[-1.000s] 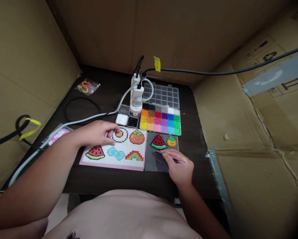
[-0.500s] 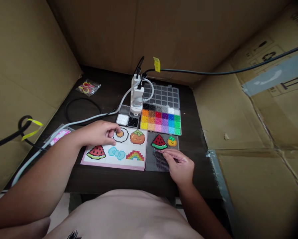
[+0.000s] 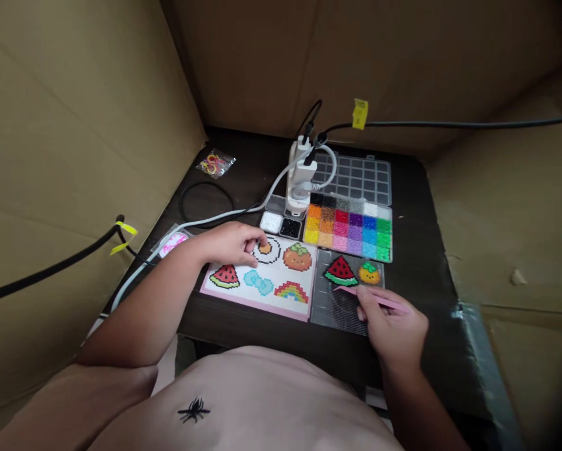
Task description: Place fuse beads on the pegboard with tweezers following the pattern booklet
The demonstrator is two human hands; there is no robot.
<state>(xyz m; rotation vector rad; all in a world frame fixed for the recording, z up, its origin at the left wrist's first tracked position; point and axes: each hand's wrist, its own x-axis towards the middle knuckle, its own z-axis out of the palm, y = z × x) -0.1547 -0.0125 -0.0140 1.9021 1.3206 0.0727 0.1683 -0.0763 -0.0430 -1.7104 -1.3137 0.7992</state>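
Pink tweezers [image 3: 388,303] are held in my right hand [image 3: 396,322], their tip over the clear pegboard [image 3: 323,307] just below a bead watermelon slice [image 3: 341,272]. To the right of that slice lies an orange bead fruit [image 3: 369,273]. My left hand [image 3: 238,244] rests on the upper left of the pattern sheet [image 3: 257,302], fingers apart and curled beside the egg picture, holding nothing. The sheet also shows a persimmon, a watermelon, a blue bow and a rainbow. Whether the tweezers grip a bead is too small to tell.
Behind the pegboard is a sorted bead box [image 3: 348,228] with its lid raised back. A white power strip [image 3: 300,178] with cables stands left of it, near small white and black bead boxes [image 3: 281,224]. Cardboard walls [image 3: 492,207] surround the dark table.
The view has shifted, so the table items appear farther right. The tweezers' tip has stayed near the underside of the bead watermelon. My left hand still rests on the sheet.
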